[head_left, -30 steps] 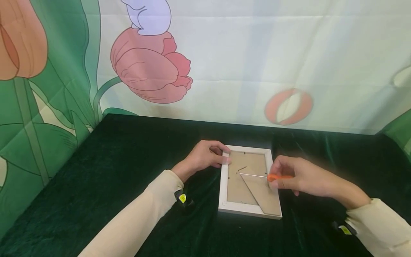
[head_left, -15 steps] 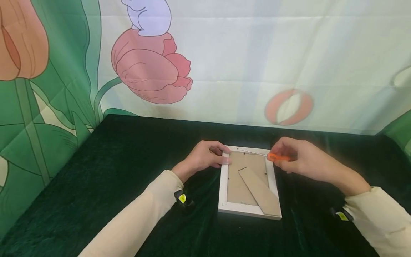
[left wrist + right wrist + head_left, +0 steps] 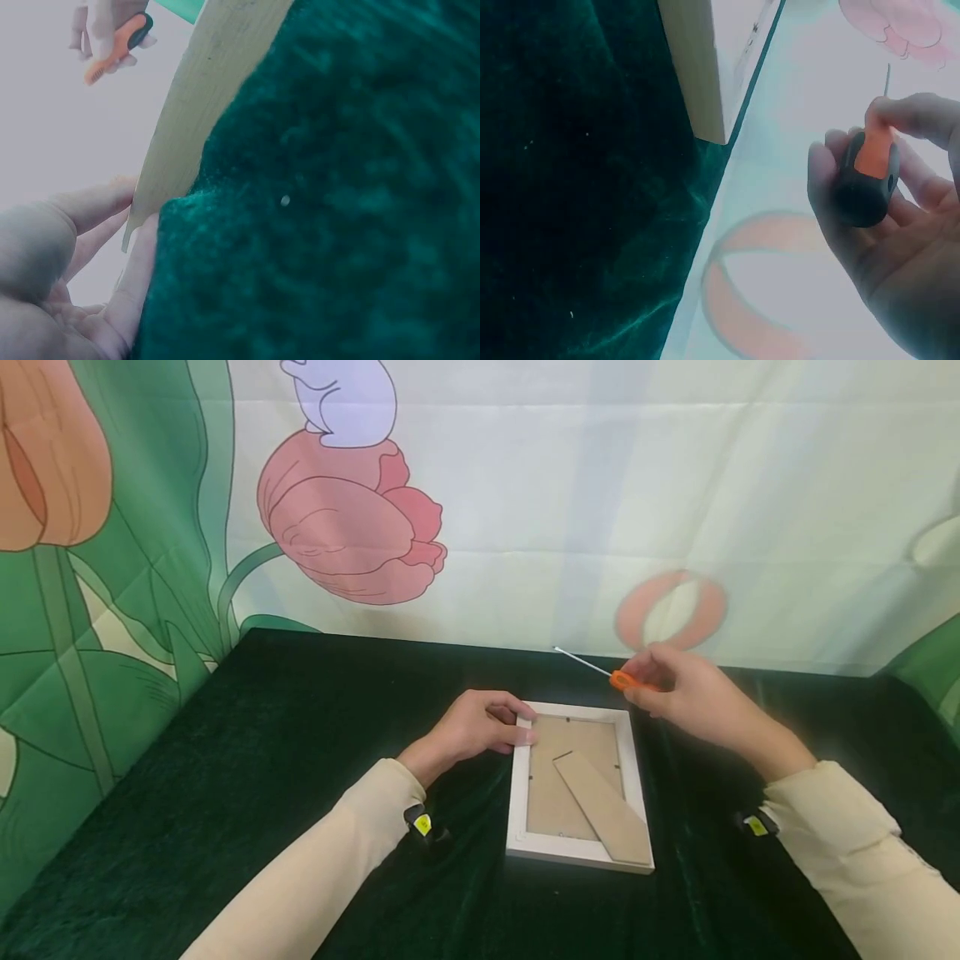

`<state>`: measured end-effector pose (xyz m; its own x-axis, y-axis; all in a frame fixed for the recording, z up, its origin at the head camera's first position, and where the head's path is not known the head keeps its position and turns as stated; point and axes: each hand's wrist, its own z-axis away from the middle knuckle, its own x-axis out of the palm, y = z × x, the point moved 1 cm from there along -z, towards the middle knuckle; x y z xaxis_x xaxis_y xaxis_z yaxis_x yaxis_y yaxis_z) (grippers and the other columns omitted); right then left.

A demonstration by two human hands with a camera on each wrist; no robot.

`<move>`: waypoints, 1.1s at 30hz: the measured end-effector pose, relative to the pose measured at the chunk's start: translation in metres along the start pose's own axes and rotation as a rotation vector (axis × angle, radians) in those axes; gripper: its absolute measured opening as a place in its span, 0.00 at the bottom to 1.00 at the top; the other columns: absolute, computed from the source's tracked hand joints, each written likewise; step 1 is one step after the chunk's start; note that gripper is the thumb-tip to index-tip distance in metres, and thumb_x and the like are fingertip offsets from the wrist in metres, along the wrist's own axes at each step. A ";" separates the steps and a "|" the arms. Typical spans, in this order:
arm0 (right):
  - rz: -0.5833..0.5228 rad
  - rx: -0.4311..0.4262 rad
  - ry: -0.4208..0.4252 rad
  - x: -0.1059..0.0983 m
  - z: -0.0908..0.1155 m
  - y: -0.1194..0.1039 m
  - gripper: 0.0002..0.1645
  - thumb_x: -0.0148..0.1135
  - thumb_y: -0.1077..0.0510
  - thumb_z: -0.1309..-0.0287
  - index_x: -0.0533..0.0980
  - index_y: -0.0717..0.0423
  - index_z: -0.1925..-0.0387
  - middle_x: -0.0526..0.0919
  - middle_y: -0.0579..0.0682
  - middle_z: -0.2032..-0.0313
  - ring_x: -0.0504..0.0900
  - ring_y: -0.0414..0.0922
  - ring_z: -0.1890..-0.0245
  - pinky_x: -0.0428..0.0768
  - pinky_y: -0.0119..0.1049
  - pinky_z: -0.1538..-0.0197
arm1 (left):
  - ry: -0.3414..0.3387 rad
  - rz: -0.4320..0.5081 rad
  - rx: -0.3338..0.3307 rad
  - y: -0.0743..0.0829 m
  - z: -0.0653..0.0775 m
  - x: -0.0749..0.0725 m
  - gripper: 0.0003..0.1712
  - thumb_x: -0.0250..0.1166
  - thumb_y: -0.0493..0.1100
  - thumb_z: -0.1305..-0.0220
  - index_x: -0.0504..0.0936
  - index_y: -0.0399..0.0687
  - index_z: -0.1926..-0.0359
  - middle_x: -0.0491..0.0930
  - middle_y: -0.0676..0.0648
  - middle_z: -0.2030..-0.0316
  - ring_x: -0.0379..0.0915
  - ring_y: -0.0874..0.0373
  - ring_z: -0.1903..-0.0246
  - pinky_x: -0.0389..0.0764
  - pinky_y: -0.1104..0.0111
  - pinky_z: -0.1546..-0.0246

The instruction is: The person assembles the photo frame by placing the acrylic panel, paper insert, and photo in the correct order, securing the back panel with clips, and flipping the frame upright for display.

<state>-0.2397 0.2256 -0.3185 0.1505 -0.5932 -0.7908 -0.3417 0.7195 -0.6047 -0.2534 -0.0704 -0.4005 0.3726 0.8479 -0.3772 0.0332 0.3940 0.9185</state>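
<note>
A white-edged picture frame [image 3: 517,802] lies face down on the dark green cloth, its tan backing board [image 3: 547,810] upward. The slanted easel leg [image 3: 606,810] lies across the backing, its foot over the lower right corner. My left hand [image 3: 483,727] grips the frame's upper left edge, thumb on top; in the left wrist view fingers [image 3: 139,277] reach under the wooden side. My right hand [image 3: 690,697] holds a screwdriver [image 3: 874,161] with an orange and black handle above and behind the frame's far right corner. Its thin shaft points left, the tip touching nothing.
Dark green velvet cloth [image 3: 300,718] covers the table. Behind its far edge hangs a pale curtain [image 3: 525,485] printed with large tulips and leaves. Small dark metal tabs sit around the backing's edges.
My right hand has lifted the screwdriver off the middle of the backing, past the frame's top edge, up and away. My left hand keeps its grip on the frame.
</note>
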 end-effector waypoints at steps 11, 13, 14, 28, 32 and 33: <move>-0.005 0.074 0.051 0.004 -0.023 0.012 0.20 0.68 0.59 0.27 0.75 0.63 0.41 0.83 0.61 0.48 0.81 0.56 0.53 0.85 0.42 0.54 | 0.002 0.004 -0.003 -0.001 0.003 -0.003 0.19 0.80 0.46 0.38 0.89 0.51 0.47 0.84 0.44 0.55 0.85 0.49 0.58 0.89 0.63 0.54; -0.009 0.083 0.056 0.005 -0.027 0.016 0.20 0.68 0.59 0.27 0.75 0.63 0.41 0.83 0.62 0.48 0.81 0.57 0.53 0.85 0.41 0.54 | 0.001 0.002 0.000 -0.001 0.004 -0.003 0.19 0.80 0.46 0.38 0.89 0.51 0.46 0.84 0.44 0.55 0.85 0.49 0.58 0.89 0.63 0.54; -0.011 0.085 0.058 0.006 -0.029 0.018 0.19 0.68 0.60 0.28 0.75 0.64 0.41 0.83 0.63 0.48 0.81 0.57 0.53 0.85 0.41 0.55 | 0.001 0.000 0.002 -0.001 0.004 -0.003 0.19 0.80 0.46 0.38 0.89 0.51 0.46 0.84 0.44 0.55 0.86 0.49 0.58 0.89 0.63 0.54; -0.018 0.089 0.036 0.024 -0.052 0.046 0.15 0.67 0.64 0.28 0.77 0.67 0.46 0.83 0.65 0.51 0.80 0.61 0.52 0.84 0.55 0.48 | -0.017 0.018 0.030 -0.001 0.002 -0.001 0.18 0.80 0.44 0.37 0.89 0.48 0.48 0.84 0.44 0.57 0.85 0.49 0.59 0.89 0.62 0.54; 0.008 0.089 0.028 0.026 -0.052 0.049 0.12 0.68 0.65 0.29 0.78 0.66 0.48 0.84 0.64 0.52 0.81 0.60 0.53 0.85 0.56 0.46 | -0.020 0.023 0.035 0.001 0.002 0.000 0.18 0.80 0.44 0.37 0.89 0.48 0.48 0.84 0.44 0.57 0.85 0.48 0.59 0.89 0.62 0.55; 0.017 0.088 0.024 0.027 -0.051 0.050 0.12 0.68 0.65 0.29 0.78 0.65 0.49 0.84 0.64 0.52 0.82 0.60 0.54 0.85 0.56 0.46 | -0.021 0.023 0.036 0.001 0.001 0.000 0.18 0.80 0.44 0.37 0.89 0.48 0.48 0.84 0.44 0.57 0.85 0.48 0.59 0.89 0.62 0.55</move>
<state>-0.3002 0.2270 -0.3650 0.1226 -0.5884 -0.7993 -0.2608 0.7579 -0.5979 -0.2523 -0.0706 -0.3988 0.3931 0.8488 -0.3535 0.0572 0.3611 0.9308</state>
